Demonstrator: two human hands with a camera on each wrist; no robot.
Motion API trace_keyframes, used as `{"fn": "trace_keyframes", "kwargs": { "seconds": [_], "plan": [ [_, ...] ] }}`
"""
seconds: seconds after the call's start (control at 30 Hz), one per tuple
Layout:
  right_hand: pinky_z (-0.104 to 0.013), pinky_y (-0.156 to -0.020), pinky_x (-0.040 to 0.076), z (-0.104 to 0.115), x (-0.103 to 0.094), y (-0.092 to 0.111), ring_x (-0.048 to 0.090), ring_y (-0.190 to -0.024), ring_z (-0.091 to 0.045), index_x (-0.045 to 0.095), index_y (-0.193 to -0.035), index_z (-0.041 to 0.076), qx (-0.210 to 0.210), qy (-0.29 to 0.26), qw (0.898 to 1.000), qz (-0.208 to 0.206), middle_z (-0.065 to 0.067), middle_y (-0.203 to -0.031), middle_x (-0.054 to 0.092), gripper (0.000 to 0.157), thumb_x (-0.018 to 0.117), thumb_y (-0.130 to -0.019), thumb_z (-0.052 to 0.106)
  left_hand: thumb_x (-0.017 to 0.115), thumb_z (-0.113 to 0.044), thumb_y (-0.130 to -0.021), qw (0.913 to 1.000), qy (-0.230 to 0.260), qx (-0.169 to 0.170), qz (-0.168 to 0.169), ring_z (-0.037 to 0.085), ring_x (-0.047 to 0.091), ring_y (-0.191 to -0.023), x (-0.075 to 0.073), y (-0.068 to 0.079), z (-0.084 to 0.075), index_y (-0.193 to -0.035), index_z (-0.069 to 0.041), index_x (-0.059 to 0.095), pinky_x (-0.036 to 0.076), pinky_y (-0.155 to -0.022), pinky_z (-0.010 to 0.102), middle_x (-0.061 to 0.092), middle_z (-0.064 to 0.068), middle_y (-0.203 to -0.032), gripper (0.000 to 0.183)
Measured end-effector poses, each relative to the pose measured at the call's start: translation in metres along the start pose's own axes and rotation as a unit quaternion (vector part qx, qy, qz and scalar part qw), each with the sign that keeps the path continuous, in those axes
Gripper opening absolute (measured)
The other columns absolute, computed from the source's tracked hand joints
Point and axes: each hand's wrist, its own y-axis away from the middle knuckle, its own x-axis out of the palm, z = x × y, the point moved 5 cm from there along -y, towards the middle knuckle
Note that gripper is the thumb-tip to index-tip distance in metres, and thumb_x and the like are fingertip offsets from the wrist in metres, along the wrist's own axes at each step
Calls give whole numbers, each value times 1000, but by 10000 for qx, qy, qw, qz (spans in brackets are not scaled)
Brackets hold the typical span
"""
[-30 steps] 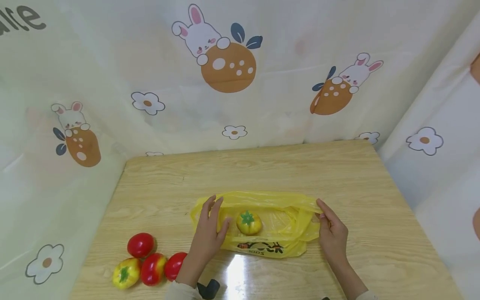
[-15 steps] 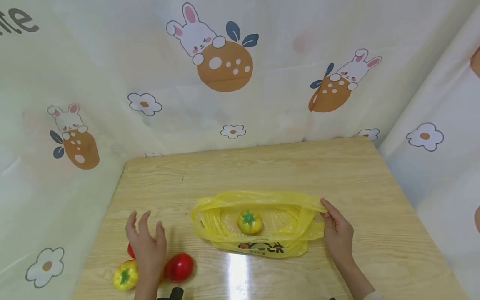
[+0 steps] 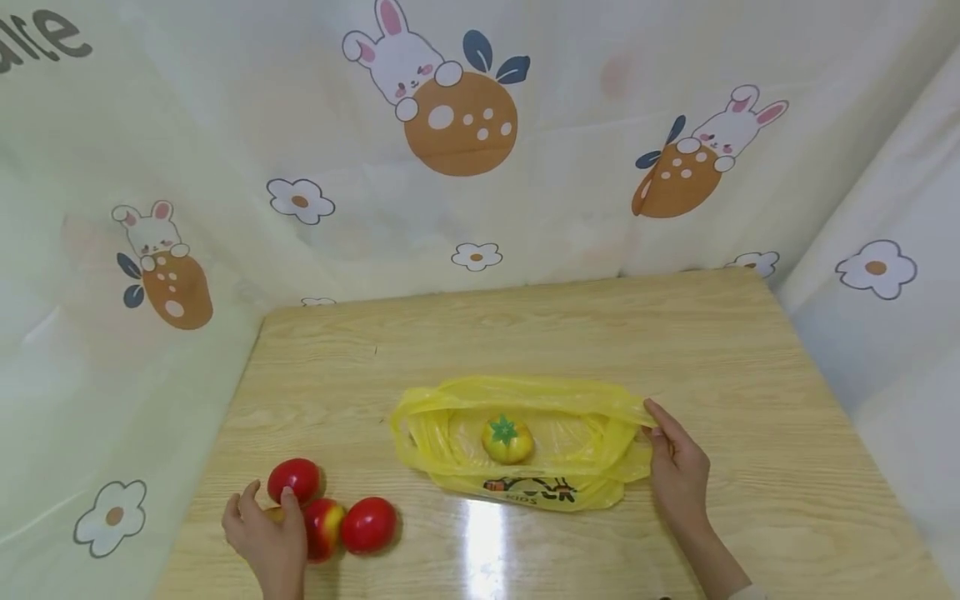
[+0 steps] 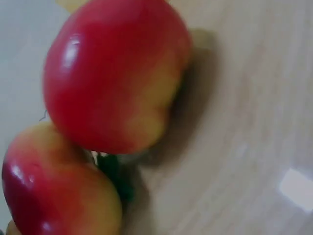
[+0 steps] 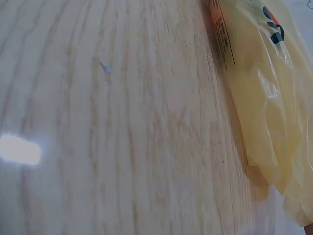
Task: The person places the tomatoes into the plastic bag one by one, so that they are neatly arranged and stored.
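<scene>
A yellow plastic bag (image 3: 517,392) with black print lies open-mouthed on the wooden table. Inside it sits a ribbed yellow toy fruit (image 3: 508,446) topped by a green star-shaped leaf. My right hand (image 3: 678,479) pinches the bag's right edge between thumb and fingers. At the left, my left hand (image 3: 266,537) curls over a second yellow fruit (image 3: 275,514), which it mostly hides. Close beside that hand are a red fruit (image 3: 294,481), a red-and-yellow fruit (image 3: 324,530) and another red fruit (image 3: 369,525). The left wrist view shows a red-yellow fruit (image 4: 115,73) up close.
The wooden table (image 3: 570,325) meets a pale curtain (image 3: 562,208) with rabbit and flower prints at its back and sides. A bright light reflection lies on the tabletop in front of the bag.
My left hand has left the bag's left side and moved left and toward me, down onto the yellow fruit. The right hand has kept its hold on the bag's edge.
</scene>
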Motion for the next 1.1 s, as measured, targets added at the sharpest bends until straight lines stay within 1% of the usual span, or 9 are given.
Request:
{"fn": "trace_keyframes", "kwargs": {
  "seconds": [0.2, 0.27, 0.4, 0.5, 0.63, 0.77, 0.9, 0.97, 1.1],
  "plan": [
    [-14, -45, 37, 3, 0, 1, 57, -96, 18, 58, -135, 5, -54, -180, 9998, 47, -17, -142, 54, 38, 46, -100, -3, 50, -26, -96, 9878, -755, -1029, 896, 63, 27, -127, -8, -14, 28, -136, 10, 41, 23, -99, 75, 33, 42, -138, 54],
    [-13, -47, 38, 4, -1, 2, 57, -96, 19, 58, -135, 5, -79, -187, 9998, 45, -17, -141, 54, 38, 46, -100, -3, 47, -34, -97, 9712, -1279, -1269, 1559, 64, 30, -123, -11, -15, 37, -136, 9, 41, 26, -96, 75, 35, 43, -135, 58],
    [-12, -50, 39, 3, -2, 2, 56, -96, 20, 58, -135, 5, -61, -66, 10000, 27, -16, -141, 55, 37, 46, -101, -2, 44, -41, -96, 9217, -2048, -1415, 2974, 63, 28, -119, -14, -11, 51, -137, 10, 32, 33, -94, 71, 32, 46, -128, 67],
    [-11, -51, 40, 0, -3, 2, 56, -97, 19, 58, -136, 5, -8, -13, 10000, 9, -15, -142, 54, 38, 46, -101, -2, 50, -36, -92, 9038, -2088, -1605, 3374, 64, 27, -115, -17, -10, 57, -138, 12, 21, 37, -94, 70, 16, 50, -128, 73],
    [-11, -51, 39, -2, -4, 1, 56, -98, 18, 58, -136, 6, 102, 27, 9999, -51, -13, -143, 54, 38, 45, -101, -2, 61, -31, -85, 9156, -2115, -1696, 2969, 62, 34, -104, -20, -15, 55, -130, 19, 16, 45, -89, 67, 7, 49, -125, 81],
    [-12, -50, 38, -1, -4, 3, 55, -97, 19, 58, -136, 6, 204, -4, 9998, -10, -14, -144, 53, 38, 45, -101, -2, 74, -34, -81, 9477, -1809, -1683, 2022, 52, 35, -102, -25, -24, 51, -127, 24, 23, 45, -91, 62, 18, 45, -123, 90],
    [-15, -44, 35, 0, -4, 4, 55, -96, 20, 57, -136, 5, 198, -132, 9997, 14, -16, -143, 52, 38, 44, -101, -2, 76, -45, -82, 9701, -956, -1696, 1448, 52, 34, -117, -29, -29, 53, -139, 15, 33, 34, -103, 63, 31, 41, -131, 93],
    [-15, -40, 33, 0, -4, 3, 55, -95, 21, 57, -136, 4, 166, -155, 9997, -3, -17, -142, 53, 38, 44, -101, -3, 78, -45, -81, 9729, -364, -1830, 1366, 52, 30, -128, -30, -30, 56, -145, 7, 33, 29, -108, 64, 32, 38, -140, 95],
    [-15, -40, 32, 1, -5, 4, 56, -95, 20, 58, -136, 5, 153, -184, 9997, -32, -16, -142, 53, 38, 45, -101, -3, 83, -33, -79, 9599, 699, -2423, 1221, 43, 26, -139, -28, -29, 64, -155, -14, 24, 30, -114, 51, 21, 27, -156, 98]
  ]
}}
